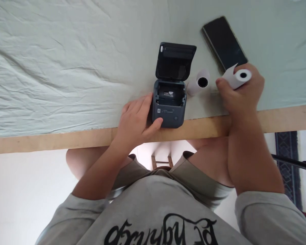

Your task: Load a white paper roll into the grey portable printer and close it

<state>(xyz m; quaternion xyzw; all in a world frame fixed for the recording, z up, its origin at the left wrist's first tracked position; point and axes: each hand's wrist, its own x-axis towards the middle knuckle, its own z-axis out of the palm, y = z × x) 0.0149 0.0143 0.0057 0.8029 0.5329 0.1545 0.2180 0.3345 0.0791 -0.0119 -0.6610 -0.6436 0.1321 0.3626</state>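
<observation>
A small dark printer (169, 115) sits at the table's front edge with its lid (175, 61) raised and its inner bay exposed. My left hand (136, 119) rests against the printer's left side, thumb on its front corner, the other fingers extended. In my right hand (242, 92) is a white paper roll (238, 79), gripped between thumb and fingers, with a loose end of paper sticking up. Another paper roll (196, 85) with a black core stands just right of the printer, between it and my right hand.
Beyond my right hand a dark phone (225, 42) lies on the pale green cloth (79, 61). The wooden table edge (53, 141) runs across in front of my body. A dark patterned rug (288, 163) shows at the lower right.
</observation>
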